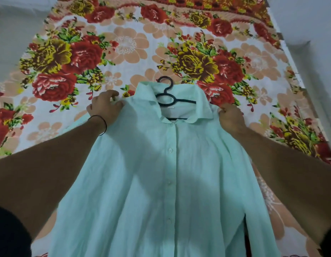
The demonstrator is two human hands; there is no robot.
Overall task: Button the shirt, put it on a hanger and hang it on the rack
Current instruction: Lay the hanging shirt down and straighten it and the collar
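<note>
Shirt (161, 182): pale mint, front up, flat on the bed, collar (149, 97) at the far end and hem running out of frame at the near edge. Placket closed; buttons (170, 150) down the front look fastened. The topmost, by the collar, cannot be confirmed.

Hanger (166, 97): black, inside the neck opening. Hook pokes out past the collar and one arm shows toward the right shoulder. The other arm is hidden under the cloth.

Left hand (105, 108): on the shirt's left shoulder, fingers curled into the cloth, gripping it. Thin black band (103, 125) on the wrist.
Right hand (232, 118): on the right shoulder seam, fingertips pinching the fabric.

Judged step: seating the shoulders over the hanger. Buttoning looks done; hanging is left.

Risks:
- The hidden arm may not sit in the left shoulder, so a lift by the hook would tip the shirt off that side.
- With the neck open, the hanger could slide out through the collar.
- Thin cloth may bunch and crease under a tug.

Surface: bedsheet (123, 45), white ground with large red, yellow and peach flowers, smooth. Pale grey wall (12, 34) to either side. No rack in view.
</note>
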